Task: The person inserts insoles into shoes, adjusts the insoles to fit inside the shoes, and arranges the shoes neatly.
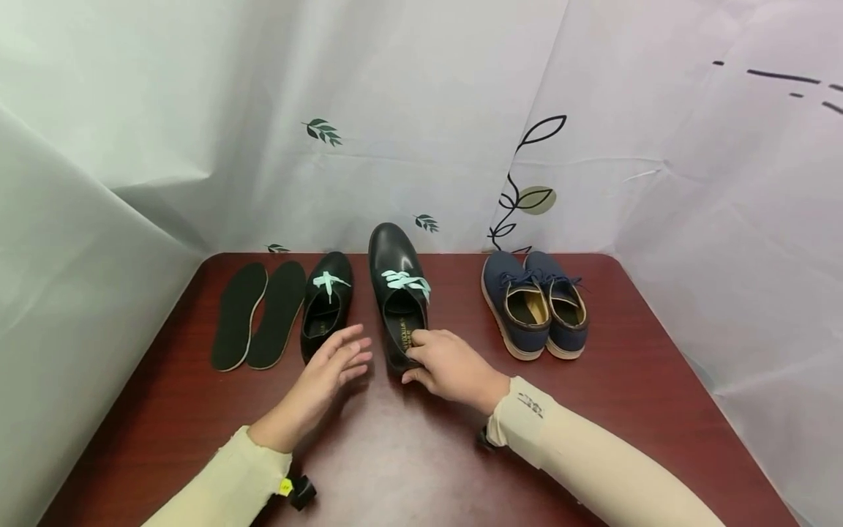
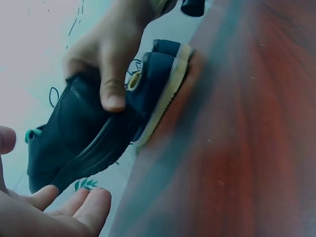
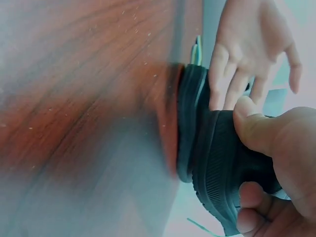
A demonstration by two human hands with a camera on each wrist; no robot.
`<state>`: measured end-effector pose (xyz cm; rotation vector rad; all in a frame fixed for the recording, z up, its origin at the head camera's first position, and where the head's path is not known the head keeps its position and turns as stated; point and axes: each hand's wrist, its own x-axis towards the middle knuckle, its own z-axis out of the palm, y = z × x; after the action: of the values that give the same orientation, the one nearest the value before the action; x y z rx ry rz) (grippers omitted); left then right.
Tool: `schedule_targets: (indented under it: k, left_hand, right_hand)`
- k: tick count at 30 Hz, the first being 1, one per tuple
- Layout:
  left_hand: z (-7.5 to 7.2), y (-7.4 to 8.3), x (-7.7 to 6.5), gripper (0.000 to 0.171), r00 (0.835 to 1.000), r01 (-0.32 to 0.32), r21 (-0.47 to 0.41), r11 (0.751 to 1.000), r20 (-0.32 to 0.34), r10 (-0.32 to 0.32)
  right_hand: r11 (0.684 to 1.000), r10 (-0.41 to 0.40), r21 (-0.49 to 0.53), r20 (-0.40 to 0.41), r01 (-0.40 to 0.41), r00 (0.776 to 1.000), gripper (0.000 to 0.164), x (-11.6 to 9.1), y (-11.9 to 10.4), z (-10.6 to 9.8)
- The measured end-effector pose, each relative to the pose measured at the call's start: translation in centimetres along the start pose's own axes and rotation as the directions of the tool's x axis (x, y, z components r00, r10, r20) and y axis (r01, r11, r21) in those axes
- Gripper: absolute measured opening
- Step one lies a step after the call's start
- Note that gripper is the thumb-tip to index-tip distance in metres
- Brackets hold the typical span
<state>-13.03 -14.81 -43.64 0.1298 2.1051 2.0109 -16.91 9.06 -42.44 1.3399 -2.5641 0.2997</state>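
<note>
My right hand (image 1: 454, 367) grips the heel of a black leather shoe (image 1: 394, 252) with mint-green laces, thumb outside the heel and fingers at the opening. In the left wrist view this shoe (image 2: 74, 128) is tilted and raised off the table. My left hand (image 1: 323, 388) is held out to the left of it, fingers extended and palm turned towards the shoe, holding nothing. The matching black shoe (image 1: 332, 300), also with mint-green laces, stands on the table just beyond the left fingers. In the right wrist view, the gripped heel (image 3: 222, 163) shows its ridged sole edge.
Two black insoles (image 1: 279, 315) lie side by side at the left of the red-brown table (image 1: 395, 468). A pair of navy shoes (image 1: 520, 307) with pale soles stands at the right. White patterned cloth (image 1: 408, 110) hangs close behind and along both sides.
</note>
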Motion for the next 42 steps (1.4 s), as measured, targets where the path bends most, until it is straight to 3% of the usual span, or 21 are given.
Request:
schedule_targets:
  k: [5,10,17,21,29,36,42]
  left_hand:
    - [0.5,1.0,1.8,0.060,0.999,-0.016,-0.162,0.987,0.030,0.021]
    - [1.3,1.8,3.1,0.064,0.997,-0.021,-0.355,0.935,0.068,0.048]
    - [2.9,1.8,2.8,0.066,0.988,-0.066,-0.383,0.921,0.104,0.114]
    - [3.6,1.5,2.5,0.069,0.986,-0.069,-0.352,0.933,0.118,0.117]
    - [4.9,0.5,1.9,0.076,0.991,0.000,-0.258,0.966,0.132,0.036]
    - [5.5,-1.1,2.0,0.085,0.990,0.057,-0.080,0.995,0.130,-0.046]
    - [5.6,-2.1,2.8,0.081,0.994,0.056,0.060,0.997,0.089,-0.061]
  right_hand:
    - [1.000,-0.014,-0.008,-0.002,0.014,1.000,0.020,-1.6,-0.3,-1.2]
    - [1.000,-0.018,-0.008,0.000,0.018,1.000,0.022,-2.9,-0.8,-2.0]
    - [1.000,-0.006,0.004,0.025,0.006,1.000,0.022,-4.5,-1.7,-2.8]
    - [1.000,-0.011,-0.014,0.023,0.012,1.000,0.022,-5.5,-2.1,-3.0]
    - [1.000,-0.018,0.008,0.041,0.018,0.999,0.024,-7.1,-3.1,-2.3]
    - [0.997,-0.001,0.080,0.117,-0.008,0.993,0.026,-7.4,-3.6,-1.1]
    - [0.989,0.018,0.143,0.146,-0.039,0.989,0.027,-6.7,-3.1,0.3]
